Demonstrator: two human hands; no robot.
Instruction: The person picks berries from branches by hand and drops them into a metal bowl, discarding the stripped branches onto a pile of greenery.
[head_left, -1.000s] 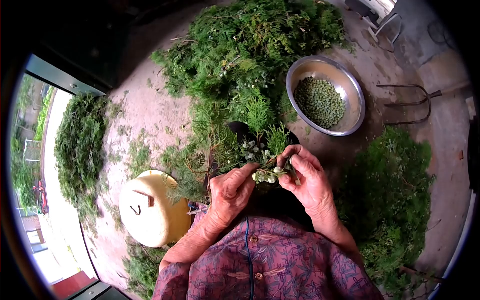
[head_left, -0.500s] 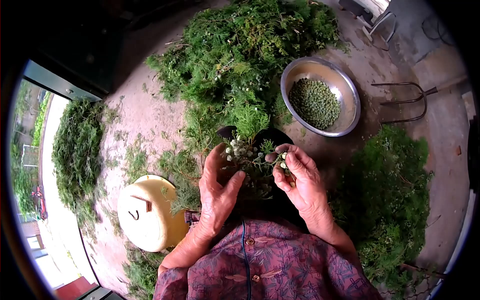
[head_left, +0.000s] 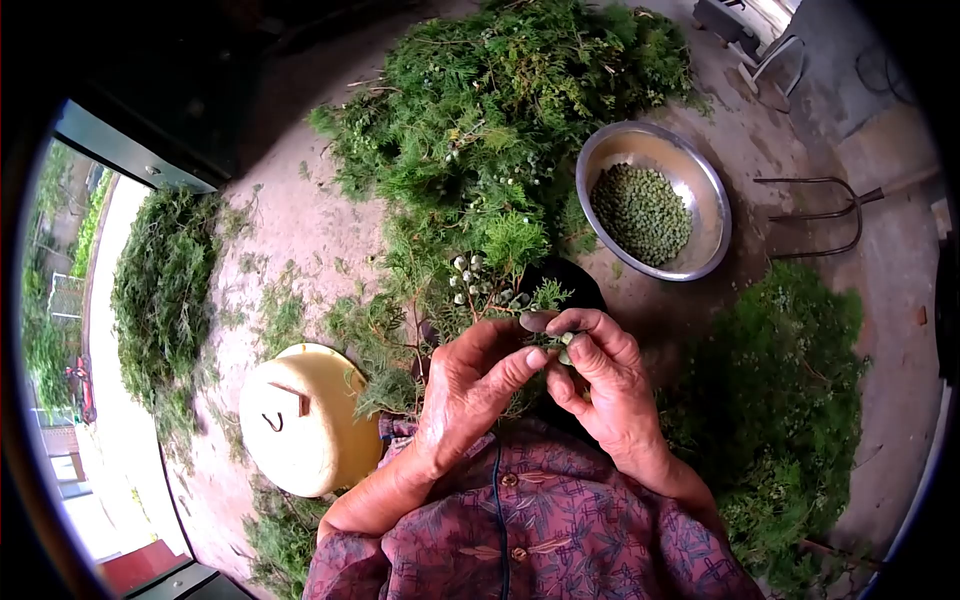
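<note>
Head camera: the right hand [head_left: 615, 400] pinches small green cones [head_left: 568, 350] between thumb and fingers, likely because they're too little for a whole fist, right in front of the shirt [head_left: 500, 525]. The left hand [head_left: 460, 385] crowds in beside them, seemingly to work on the same spot, though whether its bent fingers grip anything I can't tell. Past the right hand sits the bowl [head_left: 690, 165] of cones, seemingly placed for an easy reach, beside the heaped branches [head_left: 540, 90].

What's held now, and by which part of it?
Right grip pinches green seed cones between thumb and fingers; exact contact spots hidden. Left grip: can't tell if it holds anything.
</note>
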